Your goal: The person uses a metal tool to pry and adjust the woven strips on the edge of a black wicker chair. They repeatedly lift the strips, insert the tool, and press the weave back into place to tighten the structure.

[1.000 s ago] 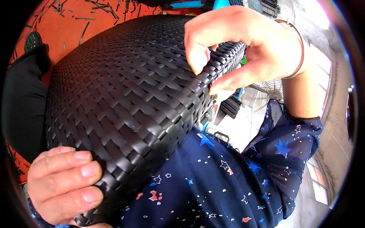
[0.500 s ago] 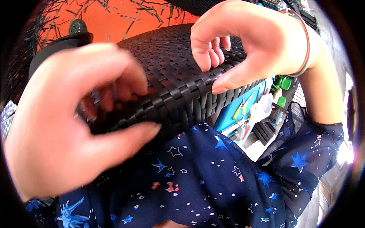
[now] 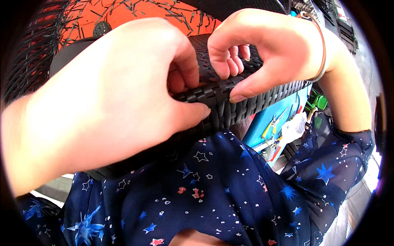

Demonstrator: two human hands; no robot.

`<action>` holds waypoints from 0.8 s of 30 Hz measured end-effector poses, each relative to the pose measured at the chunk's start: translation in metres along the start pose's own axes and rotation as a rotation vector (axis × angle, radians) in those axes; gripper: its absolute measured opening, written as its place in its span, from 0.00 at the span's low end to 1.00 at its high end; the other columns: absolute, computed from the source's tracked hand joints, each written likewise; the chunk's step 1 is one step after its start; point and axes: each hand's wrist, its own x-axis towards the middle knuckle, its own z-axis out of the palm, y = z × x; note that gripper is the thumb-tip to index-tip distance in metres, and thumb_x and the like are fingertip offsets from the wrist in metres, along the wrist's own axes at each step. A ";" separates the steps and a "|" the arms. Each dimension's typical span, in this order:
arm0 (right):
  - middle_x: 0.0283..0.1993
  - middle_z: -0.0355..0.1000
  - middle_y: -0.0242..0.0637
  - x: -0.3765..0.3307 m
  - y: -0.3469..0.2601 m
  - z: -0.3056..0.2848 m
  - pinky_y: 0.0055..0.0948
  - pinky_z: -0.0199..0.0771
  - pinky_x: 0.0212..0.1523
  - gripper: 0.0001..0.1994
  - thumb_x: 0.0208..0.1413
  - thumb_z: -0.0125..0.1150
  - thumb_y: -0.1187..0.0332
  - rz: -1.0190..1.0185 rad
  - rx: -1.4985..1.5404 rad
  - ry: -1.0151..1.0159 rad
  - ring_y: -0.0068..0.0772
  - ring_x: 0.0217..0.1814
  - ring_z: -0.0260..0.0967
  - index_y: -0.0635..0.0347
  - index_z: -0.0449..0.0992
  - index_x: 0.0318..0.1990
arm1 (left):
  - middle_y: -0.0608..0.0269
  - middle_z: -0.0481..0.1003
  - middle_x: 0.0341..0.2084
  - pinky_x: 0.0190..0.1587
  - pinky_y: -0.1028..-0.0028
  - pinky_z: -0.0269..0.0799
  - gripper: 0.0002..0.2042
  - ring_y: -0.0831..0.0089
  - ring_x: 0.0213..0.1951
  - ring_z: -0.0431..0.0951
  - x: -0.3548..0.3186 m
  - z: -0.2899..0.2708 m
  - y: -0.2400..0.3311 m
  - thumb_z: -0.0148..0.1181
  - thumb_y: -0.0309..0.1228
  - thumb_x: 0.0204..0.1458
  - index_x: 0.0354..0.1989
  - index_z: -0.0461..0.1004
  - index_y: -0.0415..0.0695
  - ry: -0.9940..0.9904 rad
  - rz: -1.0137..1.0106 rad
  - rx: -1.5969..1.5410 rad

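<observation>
A black wicker piece (image 3: 250, 107), woven from flat glossy strips, lies across in front of me, its near edge folding down toward my body. My left hand (image 3: 119, 90) is closed over that edge, thumb on the near side and curled fingers on top. Just to its right, my right hand (image 3: 271, 51) pinches the same edge between thumb and forefinger, its other fingers curled over the weave. Whether a separate loose strip is between the fingers, I cannot tell. My left hand hides much of the weave on the left.
Beyond the wicker, an orange-red surface (image 3: 88, 26) is strewn with black strip offcuts. A dark perforated rounded object (image 3: 101, 28) shows at upper left. Right of the wicker are a blue panel (image 3: 255, 130), yellow-handled pliers (image 3: 269, 128), a clear plastic bag (image 3: 294, 128) and a green object (image 3: 321, 101).
My left hand has moved right along the edge, nearer my right hand, and closed on the wicker. My right hand keeps its pinch in nearly the same place.
</observation>
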 end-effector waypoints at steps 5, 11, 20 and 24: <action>0.30 0.75 0.34 0.006 0.011 0.001 0.30 0.75 0.37 0.13 0.46 0.76 0.69 -0.057 -0.012 -0.010 0.30 0.36 0.75 0.63 0.77 0.34 | 0.65 0.74 0.22 0.33 0.77 0.71 0.14 0.78 0.27 0.74 0.011 0.004 -0.027 0.77 0.31 0.43 0.31 0.78 0.35 0.000 0.237 -0.141; 0.34 0.75 0.29 0.009 -0.003 -0.007 0.26 0.76 0.37 0.15 0.48 0.75 0.70 0.138 0.198 -0.079 0.21 0.39 0.75 0.60 0.78 0.43 | 0.69 0.73 0.20 0.32 0.79 0.69 0.14 0.82 0.26 0.73 0.029 -0.014 -0.040 0.76 0.34 0.44 0.31 0.80 0.36 -0.227 0.109 -0.140; 0.47 0.76 0.39 -0.062 0.018 0.043 0.34 0.72 0.57 0.21 0.49 0.71 0.70 -0.014 0.017 0.706 0.34 0.53 0.75 0.66 0.77 0.51 | 0.71 0.74 0.27 0.34 0.80 0.70 0.15 0.83 0.30 0.72 0.015 -0.011 -0.035 0.75 0.30 0.47 0.38 0.77 0.39 -0.058 0.252 -0.145; 0.47 0.78 0.41 -0.087 0.034 0.090 0.32 0.73 0.56 0.18 0.46 0.72 0.75 -0.071 -0.105 1.010 0.37 0.51 0.76 0.67 0.79 0.47 | 0.70 0.76 0.28 0.38 0.80 0.73 0.14 0.82 0.32 0.75 0.012 -0.014 -0.035 0.75 0.27 0.45 0.38 0.78 0.39 -0.095 0.111 -0.103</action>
